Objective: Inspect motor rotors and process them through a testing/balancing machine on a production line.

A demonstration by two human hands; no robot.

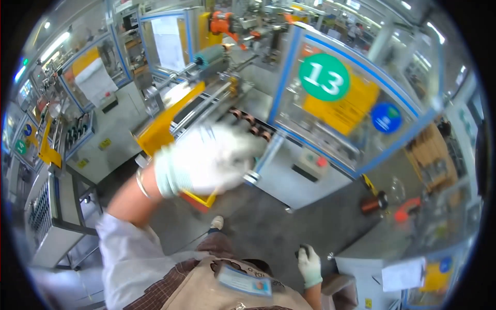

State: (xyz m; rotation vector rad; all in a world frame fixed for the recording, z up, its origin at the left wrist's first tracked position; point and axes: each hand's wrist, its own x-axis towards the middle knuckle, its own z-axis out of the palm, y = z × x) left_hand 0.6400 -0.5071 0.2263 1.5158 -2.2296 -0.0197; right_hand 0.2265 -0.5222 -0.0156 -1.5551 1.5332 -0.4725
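1. The left hand, in a white glove with a mint-green cuff, is showing mid-view, motion-blurred; cannot tell whether its fingers are open or closed, or holding anything.
2. The right hand, in a matching white glove, is hanging low near the wearer's side, gripping a small dark object; too small to tell its kind.
3. A row of copper-coloured, dark-bodied cylindrical parts is sitting on the machine track, just beyond the left hand and well apart from the right hand; cannot tell whether the left hand is touching it.
4. A light grey machine cabinet is supporting the track; a small control box with a red button is sitting on it. A bent yellow metal guard is standing beyond the left wrist.
5. Grey floor is showing below. A clear, blue-framed panel is carrying round green and blue stickers plus a yellow sheet. An orange robot arm is standing behind.
6. A yellow tray edge is peeking out under the left hand; its contents are hidden. At far left, a pale slanted rack is holding rows of dark parts.
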